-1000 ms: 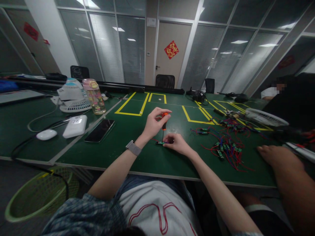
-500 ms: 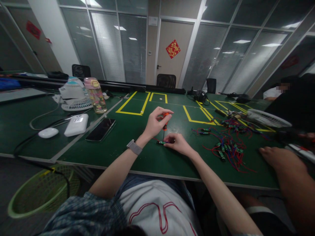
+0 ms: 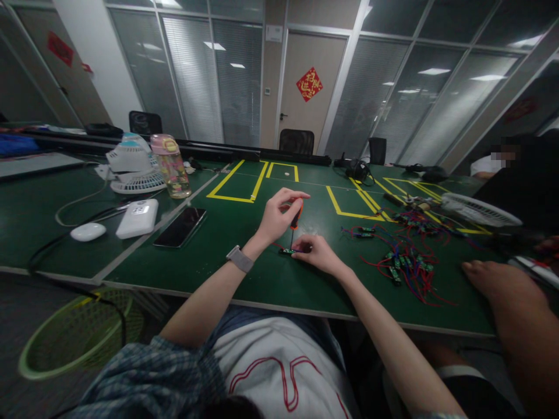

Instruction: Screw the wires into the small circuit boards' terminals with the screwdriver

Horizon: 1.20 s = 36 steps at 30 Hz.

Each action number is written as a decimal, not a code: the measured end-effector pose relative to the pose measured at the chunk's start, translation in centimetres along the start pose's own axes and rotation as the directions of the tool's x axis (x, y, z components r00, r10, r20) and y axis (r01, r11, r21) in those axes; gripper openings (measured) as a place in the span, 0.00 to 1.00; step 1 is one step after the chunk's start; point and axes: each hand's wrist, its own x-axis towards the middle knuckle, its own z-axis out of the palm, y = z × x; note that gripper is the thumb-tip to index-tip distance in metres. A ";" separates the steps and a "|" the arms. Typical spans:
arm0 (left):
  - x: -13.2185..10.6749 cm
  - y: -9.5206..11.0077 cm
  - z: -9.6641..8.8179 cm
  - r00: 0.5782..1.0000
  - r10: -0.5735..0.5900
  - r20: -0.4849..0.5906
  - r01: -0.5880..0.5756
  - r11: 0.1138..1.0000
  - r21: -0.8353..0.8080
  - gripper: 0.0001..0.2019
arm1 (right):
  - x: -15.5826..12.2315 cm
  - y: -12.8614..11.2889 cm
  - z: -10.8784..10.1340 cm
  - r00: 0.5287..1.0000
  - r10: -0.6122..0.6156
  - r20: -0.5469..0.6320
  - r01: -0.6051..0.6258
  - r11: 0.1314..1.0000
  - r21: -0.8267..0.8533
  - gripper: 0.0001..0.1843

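Note:
My left hand (image 3: 279,216) is closed around the handle of a screwdriver (image 3: 296,220), orange and black, held nearly upright. Its thin shaft points down to a small green circuit board (image 3: 286,251) lying on the table. My right hand (image 3: 315,254) pinches the right end of that board, its fingers covering part of it. A red wire shows at the board's left end. Whether the screwdriver's tip touches the board is too small to tell.
To the right lies a heap of circuit boards with red and blue wires (image 3: 408,265). A co-worker's arm (image 3: 506,285) rests beyond it. On the left are a phone (image 3: 180,227), a white box-like device (image 3: 137,219), a bottle (image 3: 171,169) and a fan (image 3: 135,166). Yellow tape (image 3: 231,198) marks the green table.
The screwdriver's handle has turned and leans slightly differently in my left hand. My right hand stays on the board. The whole view has shifted slightly.

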 end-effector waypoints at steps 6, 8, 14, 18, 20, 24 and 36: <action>0.0 -0.4 0.2 0.999 -0.011 -0.030 0.010 0.999 -0.050 0.05 | 0.0 -0.2 -0.1 1.000 -0.012 0.006 0.012 1.000 -0.004 0.06; 0.0 -0.4 0.2 1.000 -0.014 -0.020 0.012 0.998 -0.062 0.07 | 0.0 -0.2 -0.2 1.000 -0.012 0.011 0.012 1.000 0.002 0.06; 0.1 -0.4 0.0 0.998 -0.057 -0.022 0.055 0.993 -0.102 0.11 | 0.0 -0.1 -0.3 0.999 -0.035 0.024 0.035 0.999 0.020 0.05; 0.1 -0.6 0.1 0.998 -0.030 -0.063 0.027 0.998 -0.052 0.07 | 0.0 0.0 -0.1 0.999 -0.034 0.027 0.034 0.999 0.012 0.06; 0.1 -0.6 0.2 0.997 -0.010 -0.074 0.007 0.999 -0.033 0.05 | 0.0 0.1 0.0 0.999 -0.031 0.027 0.031 1.000 0.004 0.07; 0.1 -0.7 0.3 0.998 -0.001 -0.056 -0.002 0.999 -0.050 0.07 | 0.1 0.2 0.1 0.998 -0.059 0.031 0.061 0.997 -0.050 0.06; -0.1 -0.4 0.3 1.000 -0.012 0.023 0.014 0.995 -0.095 0.08 | -0.1 -0.1 -0.2 0.994 -0.097 0.041 0.100 0.992 -0.072 0.06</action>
